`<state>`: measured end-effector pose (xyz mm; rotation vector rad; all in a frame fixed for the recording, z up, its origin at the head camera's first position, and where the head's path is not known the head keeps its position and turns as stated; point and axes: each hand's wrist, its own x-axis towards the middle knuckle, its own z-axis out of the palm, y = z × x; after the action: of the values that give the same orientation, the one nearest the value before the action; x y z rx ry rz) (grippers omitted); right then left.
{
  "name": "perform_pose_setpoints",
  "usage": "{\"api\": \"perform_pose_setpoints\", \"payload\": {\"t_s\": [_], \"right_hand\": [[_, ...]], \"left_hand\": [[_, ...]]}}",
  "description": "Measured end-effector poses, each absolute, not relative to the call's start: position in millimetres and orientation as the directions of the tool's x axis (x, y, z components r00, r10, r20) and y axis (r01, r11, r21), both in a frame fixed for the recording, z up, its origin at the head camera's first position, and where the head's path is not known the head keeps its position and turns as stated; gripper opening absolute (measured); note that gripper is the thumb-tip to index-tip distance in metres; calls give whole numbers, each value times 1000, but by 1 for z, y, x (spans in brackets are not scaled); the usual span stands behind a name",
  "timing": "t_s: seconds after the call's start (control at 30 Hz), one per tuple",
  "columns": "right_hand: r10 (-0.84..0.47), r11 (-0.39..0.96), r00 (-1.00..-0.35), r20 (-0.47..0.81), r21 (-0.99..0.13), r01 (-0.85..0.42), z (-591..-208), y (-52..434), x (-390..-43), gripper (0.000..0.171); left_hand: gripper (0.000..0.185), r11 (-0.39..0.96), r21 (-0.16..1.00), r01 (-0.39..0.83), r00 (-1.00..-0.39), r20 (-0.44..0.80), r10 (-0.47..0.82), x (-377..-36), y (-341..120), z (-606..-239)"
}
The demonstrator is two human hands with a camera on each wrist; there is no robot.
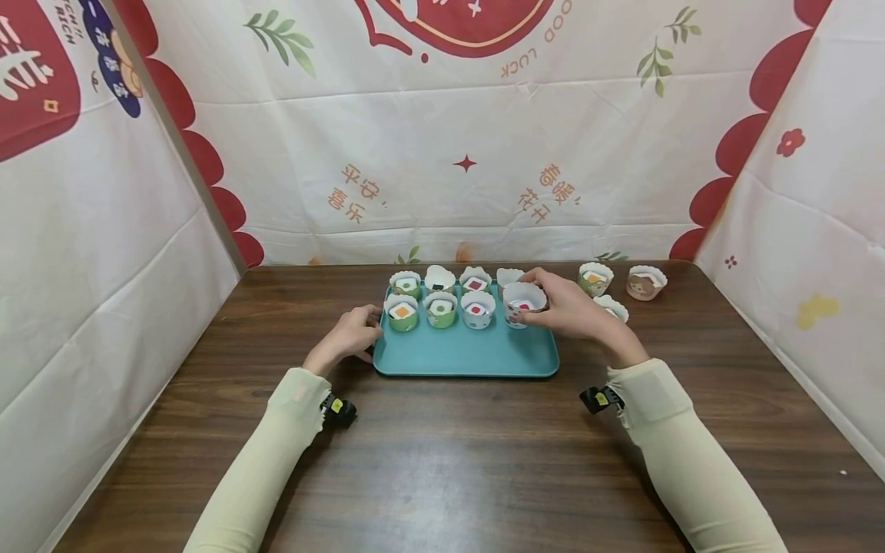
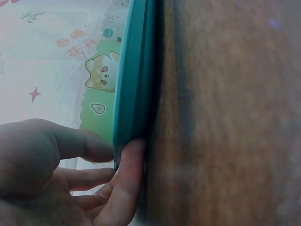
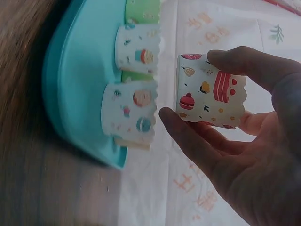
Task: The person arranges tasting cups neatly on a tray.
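A teal tray (image 1: 463, 353) lies on the brown table and carries several paper cups (image 1: 440, 309) in two rows, most with a small coloured block inside. My left hand (image 1: 368, 332) pinches the tray's left rim (image 2: 134, 84) between thumb and fingers (image 2: 129, 174). My right hand (image 1: 545, 301) holds a white paper cup (image 1: 524, 301) at the right end of the front row. In the right wrist view this cake-print cup (image 3: 211, 92) sits between thumb and fingers, just off the tray (image 3: 80, 70), beside two standing cups (image 3: 129, 115).
Three more paper cups stand on the table right of the tray: a green one (image 1: 595, 278), a pink bear-print one (image 1: 646, 282) and a white one (image 1: 611, 307) partly behind my right hand. Printed cloth walls (image 1: 463, 153) close off the back and both sides.
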<state>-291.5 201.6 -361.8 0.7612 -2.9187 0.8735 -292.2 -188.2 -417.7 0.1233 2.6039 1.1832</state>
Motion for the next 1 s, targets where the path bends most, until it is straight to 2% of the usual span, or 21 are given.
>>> {"api": "perform_pose_setpoints", "payload": {"t_s": [0.6, 1.0], "right_hand": [[-596, 613, -784, 171, -534, -582, -367, 125, -287, 59], [-644, 594, -756, 120, -544, -593, -374, 78, -284, 58]], "left_hand": [[55, 648, 761, -45, -958, -216, 187, -291, -191, -416], [53, 642, 766, -31, -958, -206, 199, -293, -188, -419]]}}
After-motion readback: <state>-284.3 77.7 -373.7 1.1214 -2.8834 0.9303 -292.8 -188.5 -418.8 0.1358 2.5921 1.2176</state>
